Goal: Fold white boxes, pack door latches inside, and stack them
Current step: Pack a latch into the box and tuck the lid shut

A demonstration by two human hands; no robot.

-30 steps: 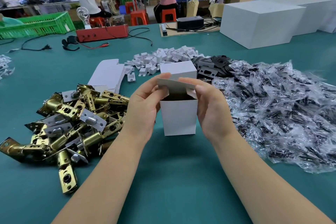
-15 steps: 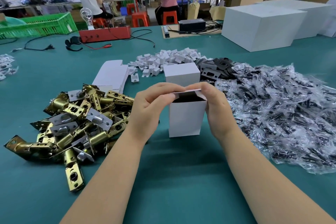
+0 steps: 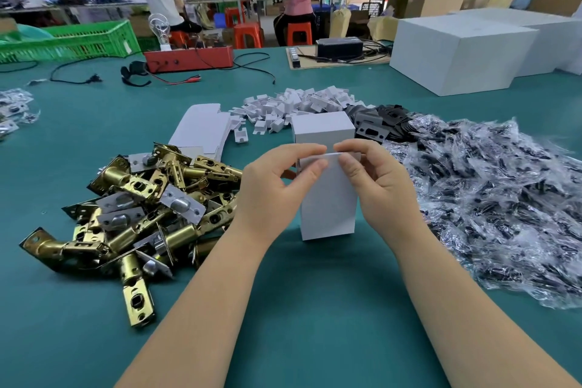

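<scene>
- Both hands, left (image 3: 277, 179) and right (image 3: 378, 179), are pinched on the top flap of an upright white box (image 3: 327, 198) on the counter (image 3: 315, 309).
- Latches (image 3: 148, 205) are piled just left.
- No writing is legible.

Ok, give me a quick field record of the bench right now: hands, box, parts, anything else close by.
left hand: pinches the top flap of the box
right hand: pinches the same flap from the other side
box: white, upright on the green table, top nearly closed
second box: closed, just behind
latches: brass pile, left of the box
flat cartons: stacked behind the latches
plastic bags: heap on the right
</scene>
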